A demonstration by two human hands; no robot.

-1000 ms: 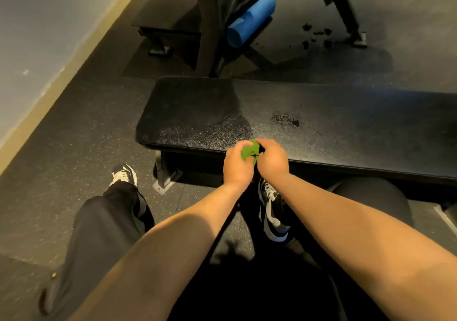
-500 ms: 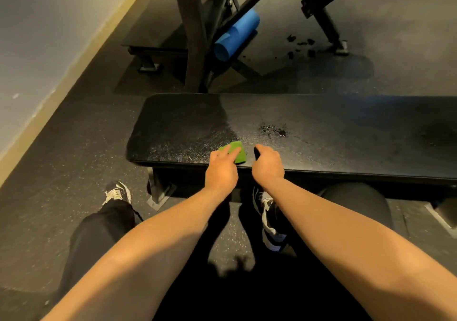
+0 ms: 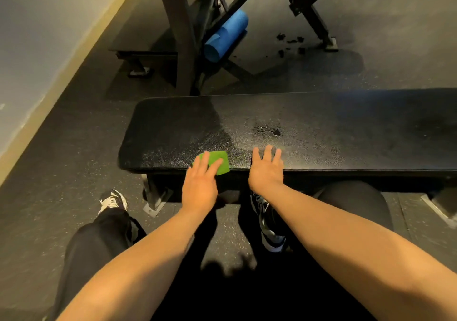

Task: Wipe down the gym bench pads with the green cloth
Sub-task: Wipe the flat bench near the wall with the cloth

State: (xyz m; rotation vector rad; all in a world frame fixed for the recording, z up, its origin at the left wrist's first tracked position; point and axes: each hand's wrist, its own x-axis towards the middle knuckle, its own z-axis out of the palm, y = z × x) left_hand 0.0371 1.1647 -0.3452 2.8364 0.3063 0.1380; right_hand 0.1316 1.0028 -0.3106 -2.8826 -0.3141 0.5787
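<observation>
The person is crouching at the near long edge of the black bench pad, both bare arms reaching forward. The left hand is lying flat with its fingers straight and slightly spread, the fingertips pressing on the green cloth. The cloth is sitting folded into a small flat rectangle on the pad's top surface, right at the near edge and toward the pad's left end; its near-left part is hidden under the fingers. The right hand is resting palm down on the pad just beside the cloth, apart from it, fingers straight and fanned, holding nothing.

A patch of dark flecks is showing on the pad surface beyond the right hand. The pad is glistening unevenly, duller toward its left end.

Beyond the bench, a blue foam roller is leaning against a dark equipment frame. Dark debris is lying scattered on the grey floor. The person's sneakers are planted below the bench.
</observation>
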